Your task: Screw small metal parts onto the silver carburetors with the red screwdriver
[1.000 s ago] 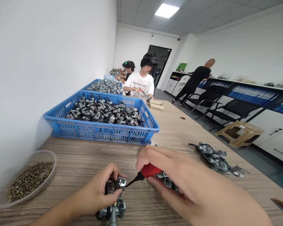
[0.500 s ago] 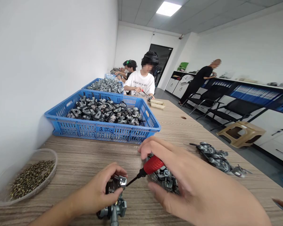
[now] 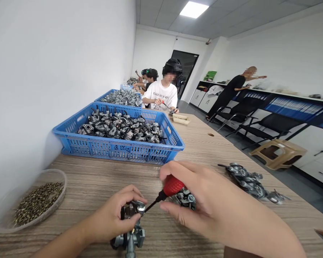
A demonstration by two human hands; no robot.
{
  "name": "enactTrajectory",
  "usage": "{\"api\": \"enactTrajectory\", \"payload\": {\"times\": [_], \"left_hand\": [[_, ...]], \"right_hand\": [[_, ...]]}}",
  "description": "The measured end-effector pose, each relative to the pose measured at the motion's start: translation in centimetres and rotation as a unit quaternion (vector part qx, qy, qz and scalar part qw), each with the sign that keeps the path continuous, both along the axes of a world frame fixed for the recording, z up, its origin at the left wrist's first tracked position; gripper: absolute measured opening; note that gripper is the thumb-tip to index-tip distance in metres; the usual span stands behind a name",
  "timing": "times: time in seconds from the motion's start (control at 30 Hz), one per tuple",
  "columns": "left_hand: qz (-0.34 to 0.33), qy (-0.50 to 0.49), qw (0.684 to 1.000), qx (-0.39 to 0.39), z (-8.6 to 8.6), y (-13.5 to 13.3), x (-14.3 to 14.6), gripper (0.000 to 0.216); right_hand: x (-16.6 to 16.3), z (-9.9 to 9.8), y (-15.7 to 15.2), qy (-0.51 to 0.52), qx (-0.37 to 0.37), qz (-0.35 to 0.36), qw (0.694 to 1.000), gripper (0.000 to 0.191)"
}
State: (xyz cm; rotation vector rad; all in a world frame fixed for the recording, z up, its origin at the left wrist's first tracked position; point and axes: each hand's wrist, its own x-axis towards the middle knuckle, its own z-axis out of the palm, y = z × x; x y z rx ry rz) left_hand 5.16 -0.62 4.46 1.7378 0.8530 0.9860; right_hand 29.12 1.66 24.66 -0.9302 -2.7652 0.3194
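Note:
My left hand [image 3: 110, 218] grips a small grey metal part [image 3: 130, 233] upright on the wooden table [image 3: 97, 182], fingers pinched near its top. My right hand [image 3: 204, 208] is closed round a red-handled screwdriver [image 3: 171, 186]. The screwdriver's black shaft points left and down, its tip at the top of the part. More metal parts [image 3: 184, 199] lie on the table under my right hand.
A blue crate [image 3: 118, 148] of metal parts stands behind my hands, with a second one further back. A clear bowl of small screws [image 3: 32, 202] sits at the left. A pile of metal parts [image 3: 250, 181] lies right. Other people sit further along; one stands at the right counter.
My right hand has shifted slightly around the screwdriver handle, its fingers turning. My left hand keeps its hold on the part. The view has drifted a little to the right.

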Motion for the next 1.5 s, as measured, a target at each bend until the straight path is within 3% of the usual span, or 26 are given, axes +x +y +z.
{"api": "enactTrajectory", "payload": {"times": [0.13, 0.23, 0.3, 0.5, 0.6, 0.7, 0.8, 0.87, 1.0, 1.07, 1.13, 1.27, 1.33, 1.4, 1.5], "left_hand": [[0.003, -0.007, 1.000, 0.001, -0.3, 0.0, 0.0, 0.038], [0.009, -0.004, 1.000, -0.006, -0.1, -0.1, 0.0, 0.038], [0.009, -0.003, 1.000, -0.009, 0.2, -0.2, 0.1, 0.037], [-0.001, -0.008, 1.000, -0.004, 0.4, -0.3, 0.0, 0.035], [0.001, -0.004, 1.000, -0.004, 0.4, -0.2, 0.1, 0.035], [0.002, 0.001, 1.000, -0.004, 0.3, -0.2, 0.1, 0.035], [0.000, -0.001, 1.000, 0.003, 0.4, -0.2, 0.2, 0.036], [0.000, -0.002, 1.000, 0.009, 0.4, -0.2, 0.2, 0.037], [0.000, 0.005, 1.000, 0.016, 0.3, -0.3, 0.1, 0.038], [0.001, 0.011, 1.000, 0.016, 0.2, -0.4, 0.0, 0.038], [0.005, 0.020, 1.000, 0.010, 0.2, -0.4, 0.0, 0.037], [0.017, 0.026, 0.999, -0.008, 0.2, -0.5, 0.0, 0.033], [0.025, 0.024, 0.999, -0.016, 0.1, -0.6, 0.0, 0.033], [0.031, 0.022, 0.999, -0.026, 0.0, -0.6, 0.0, 0.033], [0.029, 0.016, 0.999, -0.036, -0.2, -0.6, 0.0, 0.032]], "right_hand": [[0.2, 0.3, -0.6, 0.013, -0.045, 0.050, 0.998, 0.030], [0.2, 0.4, -0.6, 0.010, -0.060, 0.077, 0.995, 0.022], [0.2, 0.4, -0.3, 0.010, -0.050, 0.070, 0.996, 0.006], [-0.4, -0.3, 1.0, -0.021, 0.037, -0.007, 0.999, 0.023], [-0.2, 0.0, 0.6, -0.003, 0.008, -0.002, 1.000, 0.009], [0.4, 0.5, 0.0, 0.011, -0.045, 0.039, 0.998, 0.029], [0.8, 0.8, -0.2, -0.002, -0.071, 0.072, 0.995, 0.021], [0.7, 0.6, 0.0, -0.004, -0.062, 0.069, 0.996, 0.007], [0.1, -0.1, 0.8, -0.024, 0.016, -0.016, 0.999, 0.028], [0.1, -0.2, 0.9, -0.031, 0.020, -0.037, 0.999, 0.024], [0.3, 0.0, 0.7, -0.016, -0.007, -0.024, 1.000, 0.009], [1.0, 0.5, 0.1, 0.010, -0.047, 0.038, 0.998, 0.024], [0.9, 0.5, 0.0, 0.005, -0.058, 0.062, 0.996, 0.015], [0.4, 0.2, 0.1, 0.003, -0.046, 0.055, 0.997, 0.004], [-0.2, -0.3, 0.4, -0.001, 0.003, 0.010, 1.000, 0.020]]}}
